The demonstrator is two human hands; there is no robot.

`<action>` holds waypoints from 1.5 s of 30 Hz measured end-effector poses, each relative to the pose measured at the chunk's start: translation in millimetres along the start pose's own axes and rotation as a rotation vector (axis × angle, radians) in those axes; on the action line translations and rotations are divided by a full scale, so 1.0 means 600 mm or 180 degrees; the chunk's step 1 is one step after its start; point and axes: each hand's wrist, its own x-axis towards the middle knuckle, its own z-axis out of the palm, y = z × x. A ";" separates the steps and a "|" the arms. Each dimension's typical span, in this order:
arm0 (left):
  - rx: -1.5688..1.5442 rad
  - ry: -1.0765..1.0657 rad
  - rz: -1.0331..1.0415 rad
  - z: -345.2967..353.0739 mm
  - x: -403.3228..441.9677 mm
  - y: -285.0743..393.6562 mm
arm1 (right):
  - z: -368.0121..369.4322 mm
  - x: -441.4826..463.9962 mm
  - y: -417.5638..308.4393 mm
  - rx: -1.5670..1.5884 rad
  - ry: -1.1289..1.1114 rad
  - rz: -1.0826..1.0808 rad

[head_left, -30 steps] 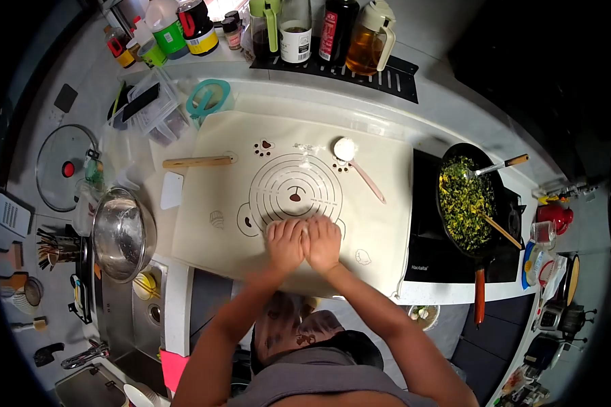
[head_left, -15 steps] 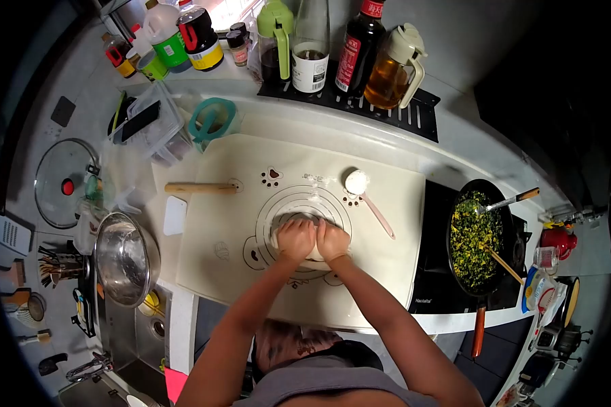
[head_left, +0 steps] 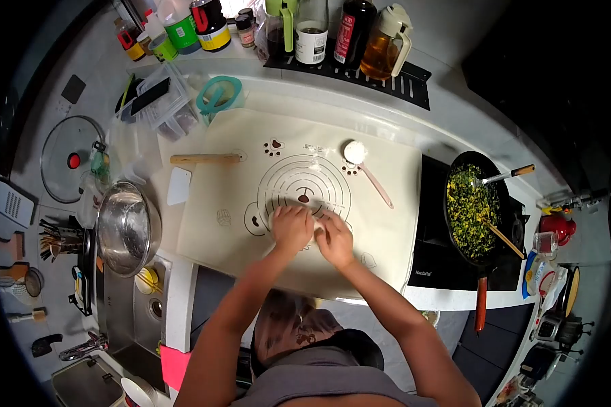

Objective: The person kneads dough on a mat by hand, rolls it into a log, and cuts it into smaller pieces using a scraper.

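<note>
My left hand (head_left: 292,228) and my right hand (head_left: 333,237) are side by side on the cream printed mat (head_left: 251,254), below the centre of its ringed pattern. Both have curled fingers closed over a pale lump of dough (head_left: 316,229), which they mostly hide. Further up the mat, to the right, lies a scoop (head_left: 377,185) with a pink handle, its bowl heaped with white flour (head_left: 354,151). A wooden rolling pin (head_left: 205,159) rests at the mat's upper left, beside a white flat scraper (head_left: 178,186).
On the right, a black pan (head_left: 453,252) of chopped greens and yellow bits sits on the stove (head_left: 433,234), with a spatula (head_left: 512,174) and chopsticks (head_left: 506,241) in it. A steel bowl (head_left: 125,230) stands left by the sink (head_left: 139,325). Bottles (head_left: 353,34) line the back ledge.
My hands have drawn back toward my body over the mat, uncovering the middle of the ringed pattern. My right-hand fingers are more curled. The whole view has shifted, so things appear higher.
</note>
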 end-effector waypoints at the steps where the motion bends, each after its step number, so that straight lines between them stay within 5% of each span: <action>1: -0.0096 0.0403 0.0183 0.002 -0.028 -0.007 | -0.005 -0.008 -0.003 -0.0204 0.0101 0.0077; 3: -0.0281 0.1223 0.0546 0.014 -0.069 -0.021 | 0.014 -0.032 0.018 -0.0346 0.0086 0.0178; 6: -0.0154 0.1399 0.0736 0.028 -0.091 -0.033 | 0.041 -0.073 0.024 0.0088 0.0264 0.0088; 13: -0.0508 0.1006 0.0749 0.023 -0.001 -0.061 | 0.054 -0.004 0.072 0.0081 0.0150 -0.0095; 19: -0.0274 0.0989 0.0129 0.035 0.068 -0.054 | 0.058 0.052 0.069 -0.0603 -0.0654 0.1223; 22: 0.0026 -0.0433 -0.1041 0.020 0.116 -0.037 | 0.070 0.102 0.088 -0.1175 -0.1147 0.1823; 25: -0.0098 -0.0451 -0.1307 0.035 0.139 -0.045 | 0.047 0.145 0.065 -0.1501 -0.1508 0.1702; 28: -0.0610 -0.0553 -0.1268 0.015 0.135 -0.052 | 0.040 0.105 0.029 -0.1576 -0.0701 0.1033; 29: -0.0717 -0.1133 -0.1215 0.006 0.127 -0.047 | 0.044 0.075 0.031 -0.1537 -0.0387 0.0476; 32: 0.0476 -0.1399 -0.0434 -0.017 0.052 0.017 | 0.036 0.017 0.030 -0.0339 0.0068 0.0281; 33: 0.0415 -0.0733 -0.0145 -0.010 0.020 0.021 | 0.019 0.004 0.013 0.0411 0.0062 0.0857; 35: 0.0286 0.0622 0.0421 0.005 -0.033 0.025 | 0.031 -0.016 -0.001 0.0301 0.0205 0.0979; 38: 0.0028 0.1521 0.0737 0.017 -0.048 0.021 | 0.062 -0.039 -0.017 0.0022 0.0546 0.0677; 45: -0.0466 0.1495 0.0966 0.038 0.019 -0.024 | 0.085 0.021 0.028 -0.0221 0.0847 0.0069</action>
